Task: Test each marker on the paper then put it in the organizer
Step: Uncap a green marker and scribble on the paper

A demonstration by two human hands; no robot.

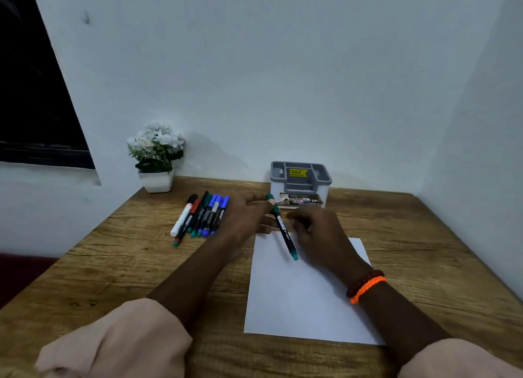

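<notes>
1. The right hand [317,230] grips the black barrel of a green-capped marker [283,227], fingers curled round its middle, above the far edge of the paper.
2. The left hand [249,216] pinches the far, capped end of the same marker with its fingertips; the two hands sit close together on the one marker.
3. The marker lies tilted, its near green end over the paper's far left corner.
4. The white paper [305,298] lies flat on the wooden table [113,264], right of centre, with no marks visible on it.
5. A row of markers [201,216] lies side by side left of the hands, toward the table's far edge.
6. The grey organizer [300,179] stands at the far edge, just beyond the hands.
7. A potted white flower [155,157] occupies the far left corner.
8. The right wrist carries an orange band and dark beads [365,285].
</notes>
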